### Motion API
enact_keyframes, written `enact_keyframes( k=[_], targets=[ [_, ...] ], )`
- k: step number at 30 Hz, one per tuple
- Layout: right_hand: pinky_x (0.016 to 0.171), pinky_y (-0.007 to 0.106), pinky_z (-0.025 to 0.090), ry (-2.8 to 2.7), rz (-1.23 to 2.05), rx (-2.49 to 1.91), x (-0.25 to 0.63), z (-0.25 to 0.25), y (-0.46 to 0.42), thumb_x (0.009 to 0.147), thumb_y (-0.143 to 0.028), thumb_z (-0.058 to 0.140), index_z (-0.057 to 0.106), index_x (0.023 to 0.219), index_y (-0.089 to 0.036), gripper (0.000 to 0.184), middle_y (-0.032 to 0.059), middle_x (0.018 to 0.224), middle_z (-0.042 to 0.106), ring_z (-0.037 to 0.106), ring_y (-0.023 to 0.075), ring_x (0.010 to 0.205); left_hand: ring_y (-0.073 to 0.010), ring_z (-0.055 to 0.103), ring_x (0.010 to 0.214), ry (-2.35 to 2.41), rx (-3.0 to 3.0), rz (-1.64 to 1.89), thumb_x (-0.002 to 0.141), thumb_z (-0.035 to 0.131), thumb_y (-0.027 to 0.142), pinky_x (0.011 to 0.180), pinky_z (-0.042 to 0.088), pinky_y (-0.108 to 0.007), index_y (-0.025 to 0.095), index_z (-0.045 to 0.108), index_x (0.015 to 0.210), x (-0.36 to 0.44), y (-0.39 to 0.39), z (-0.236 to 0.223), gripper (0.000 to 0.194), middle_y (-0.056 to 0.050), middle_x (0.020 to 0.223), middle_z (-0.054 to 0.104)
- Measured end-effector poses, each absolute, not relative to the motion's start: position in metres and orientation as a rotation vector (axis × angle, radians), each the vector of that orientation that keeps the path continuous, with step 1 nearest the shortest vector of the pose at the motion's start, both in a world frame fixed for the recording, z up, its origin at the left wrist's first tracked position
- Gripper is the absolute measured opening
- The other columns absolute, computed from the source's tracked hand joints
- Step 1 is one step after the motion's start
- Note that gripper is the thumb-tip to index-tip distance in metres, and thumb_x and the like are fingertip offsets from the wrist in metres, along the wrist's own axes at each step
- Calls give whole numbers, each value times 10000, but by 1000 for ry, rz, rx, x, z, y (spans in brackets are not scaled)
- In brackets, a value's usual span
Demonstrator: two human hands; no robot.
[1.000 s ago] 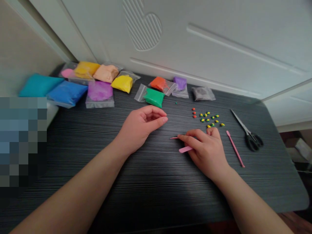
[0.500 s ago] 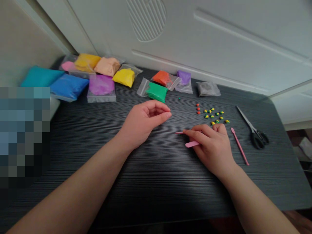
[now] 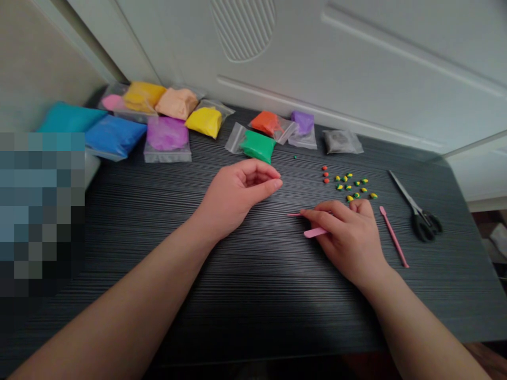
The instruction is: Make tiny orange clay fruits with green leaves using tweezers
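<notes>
My left hand (image 3: 247, 192) rests on the dark table with its fingers curled and the thumb closed against the fingertips. Whatever it may hold there is too small to make out. Pink clay modelling tools lie in and under my right hand (image 3: 348, 232). At the fingertips a thin pink tool tip (image 3: 293, 215) sticks out to the left, and below it shows a flat pink blade (image 3: 316, 232). Just beyond that hand are several small yellow-and-green clay pieces (image 3: 348, 187) and three small orange clay pieces (image 3: 325, 174). A tiny green bit (image 3: 295, 157) lies near the green clay bag (image 3: 257, 145).
Another pink tool (image 3: 393, 236) and black-handled scissors (image 3: 415, 208) lie to the right. Along the back are bags of orange (image 3: 266, 122), purple (image 3: 303, 123), grey (image 3: 343, 142), yellow (image 3: 205, 122) and blue clay (image 3: 114, 136). A white panel (image 3: 376, 63) stands behind the table.
The view has shifted slightly, so the table things appear a little further right and higher. Both hands keep nearly the same pose, and nothing on the table has visibly been moved.
</notes>
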State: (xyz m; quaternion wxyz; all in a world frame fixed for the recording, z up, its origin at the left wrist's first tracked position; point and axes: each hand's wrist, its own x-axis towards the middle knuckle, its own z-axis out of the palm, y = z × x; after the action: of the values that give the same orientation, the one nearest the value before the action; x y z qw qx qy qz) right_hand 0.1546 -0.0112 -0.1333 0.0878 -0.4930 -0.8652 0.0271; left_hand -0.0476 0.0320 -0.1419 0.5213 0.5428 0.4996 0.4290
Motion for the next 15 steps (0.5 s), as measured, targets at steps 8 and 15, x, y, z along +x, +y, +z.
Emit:
enact_keyframes(
  k=[8,15],
  targets=[
    [700,344,227,-2601,40,-1483,155,-133,-12,825,-250,478,581,1029,-297,234,4,951,618,502,154,778,-118,560,692,1192,1295,1044,691,601,296,658,427,-234,177,613,783,-47,31,-142,151,-4,751,623],
    [716,347,226,-2616,25,-1443,151,-133,-12,835,-227,458,582,1031,-275,237,16,950,618,507,150,780,-116,564,697,1201,1297,1052,682,610,297,671,423,-238,185,619,777,-47,31,-143,147,4,750,631]
  ],
)
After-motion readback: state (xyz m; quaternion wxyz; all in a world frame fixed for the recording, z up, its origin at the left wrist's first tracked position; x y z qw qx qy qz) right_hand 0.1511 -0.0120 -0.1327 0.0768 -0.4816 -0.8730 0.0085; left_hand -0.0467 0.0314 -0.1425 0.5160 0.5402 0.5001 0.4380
